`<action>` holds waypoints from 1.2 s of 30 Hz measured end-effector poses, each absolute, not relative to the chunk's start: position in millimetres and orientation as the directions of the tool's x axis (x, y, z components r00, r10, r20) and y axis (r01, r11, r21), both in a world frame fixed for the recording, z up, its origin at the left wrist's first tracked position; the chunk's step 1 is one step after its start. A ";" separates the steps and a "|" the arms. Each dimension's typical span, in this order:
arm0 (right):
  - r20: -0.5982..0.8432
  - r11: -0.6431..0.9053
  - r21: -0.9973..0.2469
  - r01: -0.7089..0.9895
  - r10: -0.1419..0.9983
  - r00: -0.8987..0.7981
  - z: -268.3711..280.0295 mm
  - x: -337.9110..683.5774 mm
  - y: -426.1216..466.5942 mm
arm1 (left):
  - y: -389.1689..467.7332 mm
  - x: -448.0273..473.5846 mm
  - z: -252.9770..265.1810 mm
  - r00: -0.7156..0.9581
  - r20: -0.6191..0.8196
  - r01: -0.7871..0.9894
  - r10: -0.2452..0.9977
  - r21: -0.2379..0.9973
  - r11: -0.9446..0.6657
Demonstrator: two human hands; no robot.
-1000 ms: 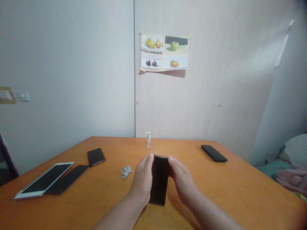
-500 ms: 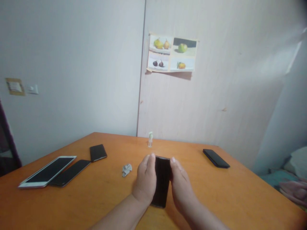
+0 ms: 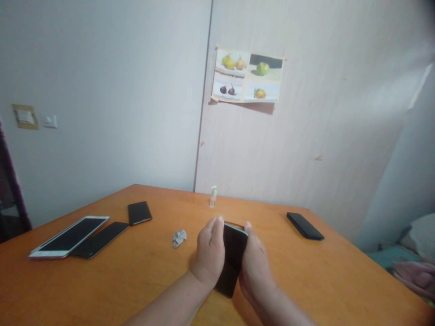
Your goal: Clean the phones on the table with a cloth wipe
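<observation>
Between my two hands is a black smartphone (image 3: 232,260), held over the near middle of the table with its dark screen facing up. My left hand (image 3: 210,251) grips its left edge, the thumb by the top left corner. Along the right edge my right hand (image 3: 257,260) is closed, its thumb near the top right corner. The phone's top edge shows pale teal, and a thin dark rim, perhaps of a case, stands slightly apart behind it. The fingers beneath the phone are hidden. Beyond my left hand a crumpled grey cloth (image 3: 179,238) lies on the table.
On the left of the orange table (image 3: 149,280) lie a white tablet (image 3: 70,238), a black phone (image 3: 102,240) touching it, and a smaller dark phone (image 3: 139,213). A small clear pump bottle (image 3: 213,198) stands at the back. A black wallet-like case (image 3: 305,226) lies right.
The phone has tilted in my hands, and its pale teal top edge and the dark rim behind it now show. The camera view has shifted and rolled slightly.
</observation>
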State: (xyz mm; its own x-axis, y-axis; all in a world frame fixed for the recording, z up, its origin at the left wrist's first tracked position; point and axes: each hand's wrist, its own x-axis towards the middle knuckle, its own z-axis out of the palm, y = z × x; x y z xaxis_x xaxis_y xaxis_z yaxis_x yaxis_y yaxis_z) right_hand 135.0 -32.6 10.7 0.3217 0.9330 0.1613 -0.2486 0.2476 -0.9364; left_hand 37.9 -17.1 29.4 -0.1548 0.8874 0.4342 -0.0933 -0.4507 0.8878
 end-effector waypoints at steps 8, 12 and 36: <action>0.093 0.181 -0.889 -0.420 0.971 0.222 12.9 136.8 -27.6 | -5.8 39.6 18.8 -0.036 0.268 -0.330 0.963 0.906 -0.265; 0.215 0.312 -0.905 -0.287 0.921 0.325 14.5 145.4 -22.0 | -1.2 38.4 18.2 0.008 0.139 -0.461 0.990 0.879 -0.120; 0.363 0.354 -0.930 0.093 0.925 0.110 32.0 175.3 -30.8 | 4.9 34.6 20.5 0.114 -0.033 -0.601 0.993 0.794 0.096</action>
State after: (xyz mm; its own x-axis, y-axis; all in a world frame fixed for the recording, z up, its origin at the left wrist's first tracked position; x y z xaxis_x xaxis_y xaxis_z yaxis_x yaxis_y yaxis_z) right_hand 175.3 -30.8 32.0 0.1096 0.9252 0.3633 0.0935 0.3542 -0.9305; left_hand 34.6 4.9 20.5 0.1141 0.9929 -0.0334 -0.6009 0.0958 0.7936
